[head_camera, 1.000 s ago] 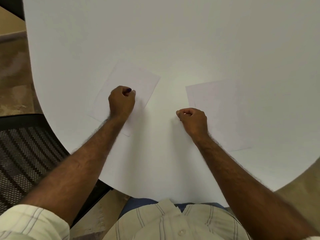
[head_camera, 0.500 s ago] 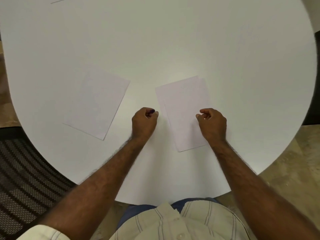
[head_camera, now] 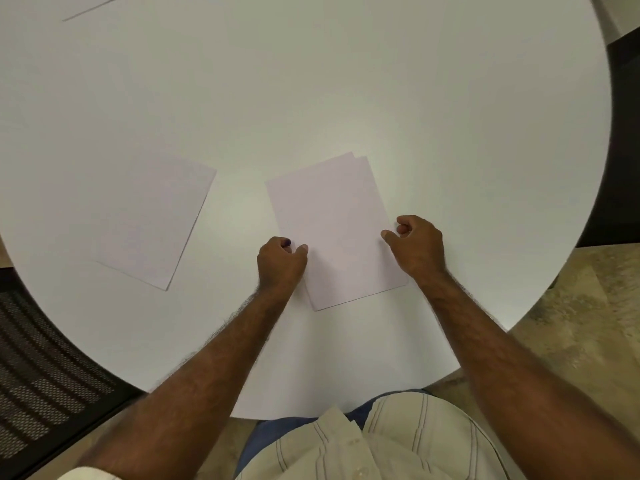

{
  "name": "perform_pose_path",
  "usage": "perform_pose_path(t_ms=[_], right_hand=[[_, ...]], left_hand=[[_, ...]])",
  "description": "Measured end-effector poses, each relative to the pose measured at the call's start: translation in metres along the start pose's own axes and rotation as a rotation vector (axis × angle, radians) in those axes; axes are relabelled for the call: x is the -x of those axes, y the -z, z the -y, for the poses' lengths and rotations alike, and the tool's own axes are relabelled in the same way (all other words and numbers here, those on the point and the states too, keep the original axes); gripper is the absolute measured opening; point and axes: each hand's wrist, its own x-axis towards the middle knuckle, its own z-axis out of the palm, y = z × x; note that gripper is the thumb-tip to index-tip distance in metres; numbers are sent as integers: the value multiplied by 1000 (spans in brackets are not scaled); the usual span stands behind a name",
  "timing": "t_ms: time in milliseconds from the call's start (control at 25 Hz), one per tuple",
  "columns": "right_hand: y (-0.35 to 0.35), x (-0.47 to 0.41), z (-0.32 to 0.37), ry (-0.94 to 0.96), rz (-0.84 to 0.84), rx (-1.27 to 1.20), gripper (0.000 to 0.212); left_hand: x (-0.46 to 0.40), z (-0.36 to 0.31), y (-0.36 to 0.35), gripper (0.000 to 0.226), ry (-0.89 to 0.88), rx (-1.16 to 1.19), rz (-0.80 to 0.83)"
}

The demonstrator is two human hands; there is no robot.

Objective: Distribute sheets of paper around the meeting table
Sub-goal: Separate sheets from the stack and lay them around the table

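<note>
Head view, table: white round table fills most of the frame.
Stack: small paper stack at centre, top sheets slightly offset.
Left hand: fingers curled, thumb on the stack's left edge.
Right hand: curled too, pinching the right edge.
Single sheet: flat, centre-left.
Chair: lower left.

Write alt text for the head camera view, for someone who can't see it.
Two bare hands, left hand and right hand, flank a small stack of paper on a round white table. A single sheet lies to the left.
</note>
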Motion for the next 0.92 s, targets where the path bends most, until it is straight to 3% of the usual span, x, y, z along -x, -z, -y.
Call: perform_pose_path(t_ms=[440, 920], right_hand=[[2, -23, 1, -79, 132, -90, 29], [22, 12, 3, -31, 114, -159, 17]], left_hand=[[4, -13, -12, 32, 128, 58, -70], [53, -7, 10, 29, 29, 215, -83]])
